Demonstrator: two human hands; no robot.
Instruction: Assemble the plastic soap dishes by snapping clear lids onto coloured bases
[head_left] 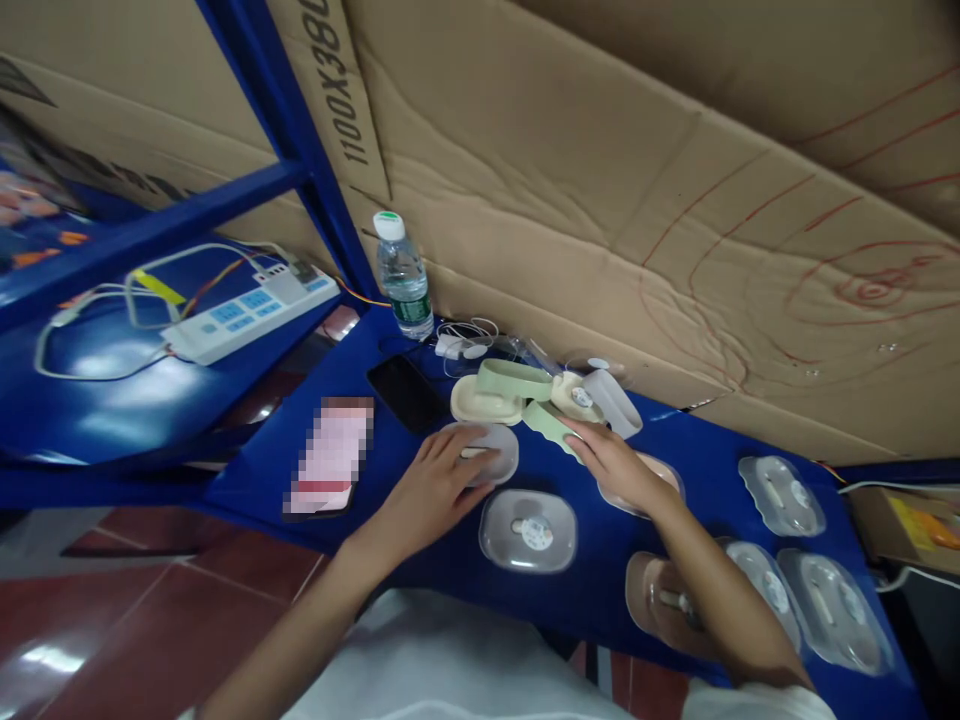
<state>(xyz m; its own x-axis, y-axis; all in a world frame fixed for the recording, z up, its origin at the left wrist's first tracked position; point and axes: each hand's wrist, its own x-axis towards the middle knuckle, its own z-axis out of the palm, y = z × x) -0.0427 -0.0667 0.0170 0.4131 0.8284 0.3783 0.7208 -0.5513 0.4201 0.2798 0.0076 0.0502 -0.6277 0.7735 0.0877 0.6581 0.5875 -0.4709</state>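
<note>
My left hand is closed over a small translucent lid, its fingers and thumb around a pale strip in the middle. My right hand pinches a light green piece with a wavy edge. Just beyond my hands, a green oval ring rests partly on a cream oval dish. A cream piece with a round label lies beside them. Nearer my body is a clear lid with a knob and sticker. Under my right wrist, a pinkish lid is partly hidden.
Several more clear lids lie on the blue table at the right. A water bottle stands by the cardboard wall. Two phones, a black one and a lit one, lie left. A power strip sits farther left.
</note>
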